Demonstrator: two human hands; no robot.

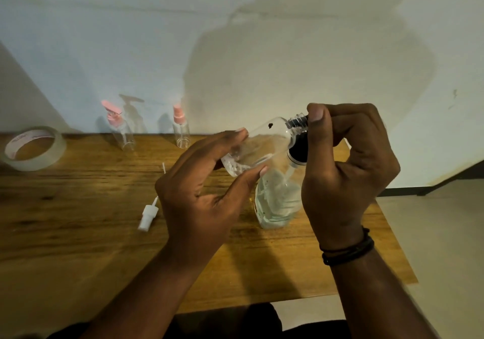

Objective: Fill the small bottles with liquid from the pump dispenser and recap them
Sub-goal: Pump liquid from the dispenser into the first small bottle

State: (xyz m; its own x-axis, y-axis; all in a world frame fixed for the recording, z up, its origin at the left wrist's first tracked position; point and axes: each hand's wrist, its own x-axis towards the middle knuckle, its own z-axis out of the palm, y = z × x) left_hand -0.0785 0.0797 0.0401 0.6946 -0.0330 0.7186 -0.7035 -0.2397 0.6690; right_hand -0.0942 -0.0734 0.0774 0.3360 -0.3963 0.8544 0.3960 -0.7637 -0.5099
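Left hand [207, 181] clasping clear ridged plastic bottle [264, 142], right hand [351, 171] pinching its threaded neck.

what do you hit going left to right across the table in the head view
tape roll → pink pump bottle → white spray cap → pink spray bottle → left hand → dispenser → right hand
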